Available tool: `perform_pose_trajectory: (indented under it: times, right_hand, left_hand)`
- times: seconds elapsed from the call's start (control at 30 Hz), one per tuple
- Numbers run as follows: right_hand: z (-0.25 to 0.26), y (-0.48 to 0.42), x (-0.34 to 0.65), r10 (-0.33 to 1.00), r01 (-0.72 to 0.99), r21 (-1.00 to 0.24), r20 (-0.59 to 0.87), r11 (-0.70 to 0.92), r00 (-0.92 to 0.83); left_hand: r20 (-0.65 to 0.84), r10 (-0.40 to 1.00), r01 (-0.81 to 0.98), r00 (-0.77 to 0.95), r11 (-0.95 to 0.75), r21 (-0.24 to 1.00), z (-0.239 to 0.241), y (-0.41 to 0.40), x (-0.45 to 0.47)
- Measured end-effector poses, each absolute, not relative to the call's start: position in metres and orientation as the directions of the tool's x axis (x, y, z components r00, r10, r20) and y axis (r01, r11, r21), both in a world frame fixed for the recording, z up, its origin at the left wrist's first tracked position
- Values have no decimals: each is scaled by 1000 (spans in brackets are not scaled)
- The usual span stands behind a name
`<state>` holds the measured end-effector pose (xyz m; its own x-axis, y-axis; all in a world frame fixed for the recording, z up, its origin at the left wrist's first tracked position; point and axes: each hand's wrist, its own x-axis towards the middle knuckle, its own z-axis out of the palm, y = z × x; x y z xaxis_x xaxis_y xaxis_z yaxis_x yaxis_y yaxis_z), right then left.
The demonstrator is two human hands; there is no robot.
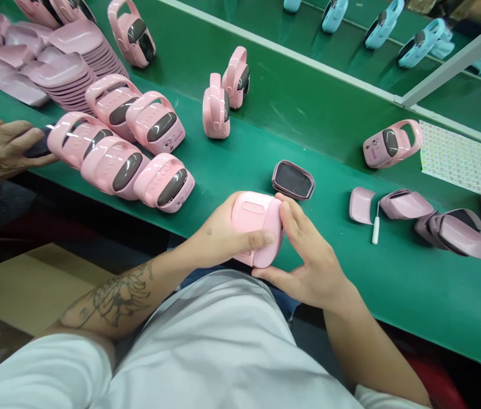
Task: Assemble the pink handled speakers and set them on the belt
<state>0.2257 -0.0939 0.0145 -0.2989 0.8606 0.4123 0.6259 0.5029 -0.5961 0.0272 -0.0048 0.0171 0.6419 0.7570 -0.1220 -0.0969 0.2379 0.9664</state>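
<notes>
A pink rounded plastic device [247, 221] is held just over the table's front edge, in front of my body. A raised oval shows on its upturned face, and a paler pink-mauve piece covers its right end. My left hand [223, 236] wraps around its left side, the thumb pressed flat on top. Along the right end, my right hand [315, 264] grips with its fingertips at the far corner and thumb at the near corner. Close beyond them lies a small stack of mauve covers [294, 180] with a dark inner face.
Pink handled devices [161, 125] stand in a group at left, before stacked mauve covers [67, 76]. A co-worker's hand [5, 145] is at far left. Right are a white-handled screwdriver [376, 230], loose covers [457, 230] and a sticker sheet [462, 156]. Blue devices [381, 25] stand beyond the rail.
</notes>
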Motion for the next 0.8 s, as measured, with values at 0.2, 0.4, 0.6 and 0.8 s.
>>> perform_pose_trajectory:
  times: [0.2, 0.4, 0.6, 0.8]
  right_hand:
    - [16, -93, 230, 902, 643, -635, 352, 427, -251]
    - [15, -95, 226, 886, 657, -609, 410, 444, -218]
    - [15, -99, 227, 886, 690, -584, 420, 428, -195]
    - [10, -100, 227, 890, 695, -586, 418, 417, -181]
  left_hand:
    - [-196, 766, -137, 613, 347, 928, 17, -3, 35]
    - [-217, 784, -145, 582, 362, 921, 17, -8, 37]
    - [-236, 787, -163, 570, 389, 907, 16, -12, 42]
    - [-236, 786, -172, 572, 396, 902, 14, -14, 47]
